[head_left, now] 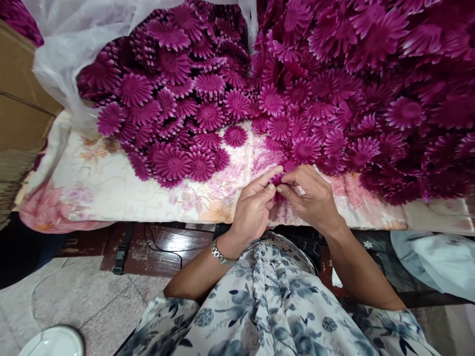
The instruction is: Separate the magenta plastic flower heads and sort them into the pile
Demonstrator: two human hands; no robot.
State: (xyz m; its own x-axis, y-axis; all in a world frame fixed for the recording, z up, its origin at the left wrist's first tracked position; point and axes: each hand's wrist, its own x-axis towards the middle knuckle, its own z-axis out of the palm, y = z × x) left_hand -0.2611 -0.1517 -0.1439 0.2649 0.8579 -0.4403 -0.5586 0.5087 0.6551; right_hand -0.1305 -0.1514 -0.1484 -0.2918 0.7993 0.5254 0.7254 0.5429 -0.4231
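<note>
Between my two hands is a small magenta artificial flower piece [276, 179], mostly covered by my fingers. My left hand [255, 203] pinches it from the left, thumb against index finger. From the right, the bent fingers of my right hand [311, 195] close on the same piece, thumb and index meeting at its edge. Both hands are just above the near edge of the floral cloth [92, 183]. Beyond them spreads a large heap of loose magenta flower pieces [356, 109]. Stacked flower pieces [172, 163] lie to the left of my hands.
A clear plastic bag [63, 54] surrounds the back of the left pile. At the far left stands a cardboard box [22, 74]. Below the table edge are a dark wooden surface [156, 252], a black strap with a buckle [120, 254] and, at right, a pale bag [441, 257].
</note>
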